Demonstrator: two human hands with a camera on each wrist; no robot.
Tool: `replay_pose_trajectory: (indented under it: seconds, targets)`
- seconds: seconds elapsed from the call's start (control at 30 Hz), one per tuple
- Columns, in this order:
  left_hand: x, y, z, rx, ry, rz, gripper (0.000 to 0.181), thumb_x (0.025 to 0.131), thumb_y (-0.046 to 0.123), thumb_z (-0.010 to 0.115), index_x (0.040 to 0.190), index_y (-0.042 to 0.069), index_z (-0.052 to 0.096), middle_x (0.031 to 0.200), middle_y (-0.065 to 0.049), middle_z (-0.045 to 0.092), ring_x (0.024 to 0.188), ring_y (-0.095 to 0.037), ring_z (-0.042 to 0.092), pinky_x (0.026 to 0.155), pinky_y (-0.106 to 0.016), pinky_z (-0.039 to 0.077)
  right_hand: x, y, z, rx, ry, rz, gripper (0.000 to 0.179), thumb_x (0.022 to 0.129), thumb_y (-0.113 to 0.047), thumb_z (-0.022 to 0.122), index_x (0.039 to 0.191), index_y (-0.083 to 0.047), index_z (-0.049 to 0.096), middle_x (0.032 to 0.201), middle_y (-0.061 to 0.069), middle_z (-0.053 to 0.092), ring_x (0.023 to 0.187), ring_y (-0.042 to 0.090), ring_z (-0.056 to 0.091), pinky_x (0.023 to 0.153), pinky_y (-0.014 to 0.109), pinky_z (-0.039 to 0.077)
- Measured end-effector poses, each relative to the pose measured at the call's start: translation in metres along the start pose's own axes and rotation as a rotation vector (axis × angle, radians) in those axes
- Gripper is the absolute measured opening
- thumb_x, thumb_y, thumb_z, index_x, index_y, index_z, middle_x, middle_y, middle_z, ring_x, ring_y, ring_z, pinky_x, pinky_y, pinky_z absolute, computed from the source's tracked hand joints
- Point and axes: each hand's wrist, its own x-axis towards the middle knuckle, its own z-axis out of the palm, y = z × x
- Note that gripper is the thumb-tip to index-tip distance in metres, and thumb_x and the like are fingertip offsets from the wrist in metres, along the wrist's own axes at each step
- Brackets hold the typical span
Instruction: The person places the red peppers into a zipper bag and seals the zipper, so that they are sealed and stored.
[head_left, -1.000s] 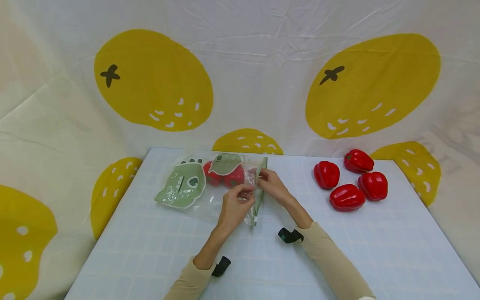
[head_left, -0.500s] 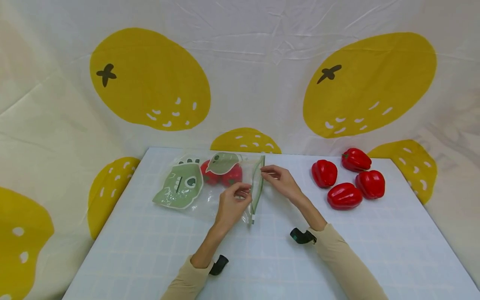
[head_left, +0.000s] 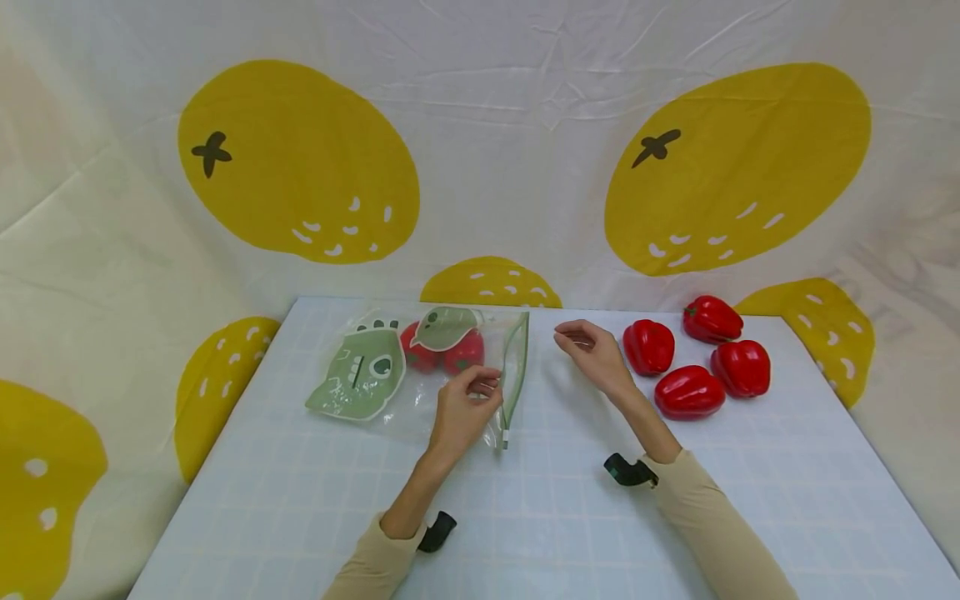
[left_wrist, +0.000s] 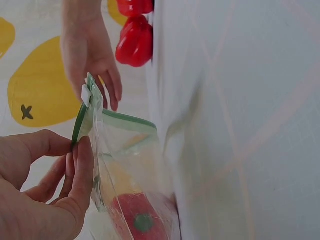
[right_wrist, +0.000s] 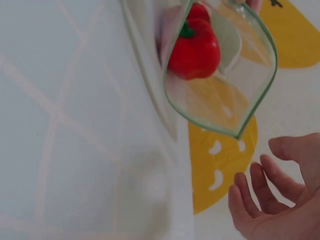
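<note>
A clear zip bag (head_left: 420, 408) with green dinosaur prints lies on the table, its green-edged mouth facing right and gaping. Inside it are red bell peppers (right_wrist: 195, 50), partly covered by the print in the head view. My left hand (head_left: 467, 408) pinches the upper edge of the bag's mouth between thumb and fingers; the left wrist view shows the white slider (left_wrist: 86, 95) just above that pinch. My right hand (head_left: 596, 354) is apart from the bag, fingers loosely bent and holding nothing, between the mouth and the loose bell peppers (head_left: 690, 392).
Several loose red bell peppers sit in a cluster at the back right of the pale checked table (head_left: 540, 533). Behind the table hangs a white cloth (head_left: 517, 167) with big yellow fruit prints.
My right hand has let go of the bag's mouth and moved right, towards the loose bell peppers. The left hand keeps its pinch on the bag, and the mouth stands wider.
</note>
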Motion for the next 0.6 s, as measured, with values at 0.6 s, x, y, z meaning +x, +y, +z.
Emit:
replay_pose_trajectory:
  seconds: [0.6]
  targets:
    - [-0.001,-0.001,0.000,-0.009,-0.010,-0.011,0.016,0.088,-0.001,0.071,0.103,0.000,0.075,0.093,-0.010,0.074,0.082,-0.022,0.069,0.073,-0.022,0.058,0.000,0.018,-0.042,-0.074,0.291,-0.029,0.036,0.100,-0.029,0.067,0.123,-0.001,0.067,0.123,0.017,0.068,0.116,0.033,0.061,0.108,0.051,0.047]
